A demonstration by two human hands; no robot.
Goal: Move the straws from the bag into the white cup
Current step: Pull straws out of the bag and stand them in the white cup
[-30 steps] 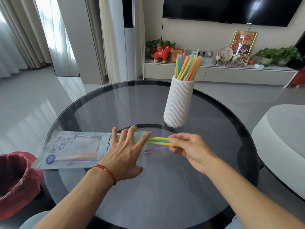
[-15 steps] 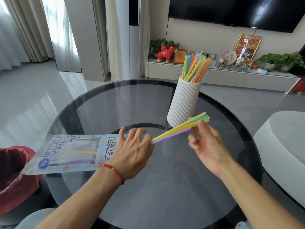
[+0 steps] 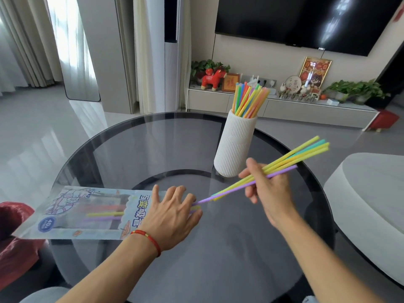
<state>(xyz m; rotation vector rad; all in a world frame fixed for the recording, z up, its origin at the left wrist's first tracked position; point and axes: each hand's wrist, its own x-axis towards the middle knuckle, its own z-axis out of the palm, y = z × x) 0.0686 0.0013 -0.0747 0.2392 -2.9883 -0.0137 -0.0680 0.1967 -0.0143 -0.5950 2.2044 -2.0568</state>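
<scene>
A clear printed straw bag [image 3: 72, 213] lies flat on the left of the round glass table [image 3: 153, 154]; a few yellow, purple and orange straws [image 3: 102, 216] show inside it. My left hand [image 3: 172, 217] presses flat on the bag's open right end, fingers spread. My right hand [image 3: 266, 184] grips a bundle of yellow, green and purple straws [image 3: 293, 160], lifted clear of the bag and slanting up to the right, just right of the cup. The ribbed white cup [image 3: 236, 145] stands upright behind them, with several coloured straws [image 3: 249, 99] in it.
A red plastic bag [image 3: 13, 235] sits at the table's left edge. A pale rounded seat [image 3: 369, 202] stands to the right. Behind the table runs a low cabinet [image 3: 284, 108] with ornaments and plants under a wall television.
My right hand has drawn the bundle of straws fully out of the bag and raised it up and to the right, beside the cup. My left hand stays pressing on the bag.
</scene>
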